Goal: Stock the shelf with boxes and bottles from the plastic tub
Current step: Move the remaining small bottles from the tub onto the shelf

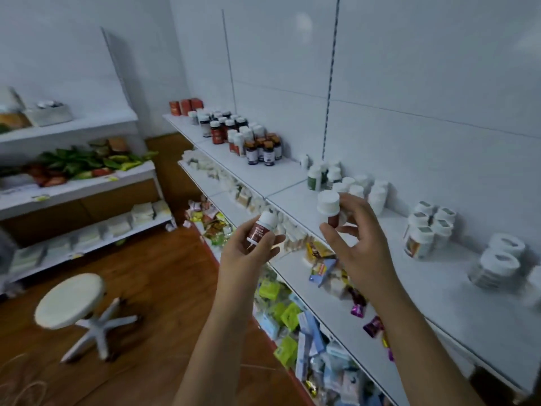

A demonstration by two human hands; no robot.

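The left hand [248, 253] curls its fingers and thumb round one white-capped bottle [261, 231] with a dark red label, held tilted in the air just off the front edge of the top shelf [456, 291]. The right hand [358, 253] pinches a second bottle [329, 208] between thumb and fingertips, other fingers spread loosely, above the shelf's front edge, near a cluster of white bottles [360, 189]. Two bottles are in hand in all.
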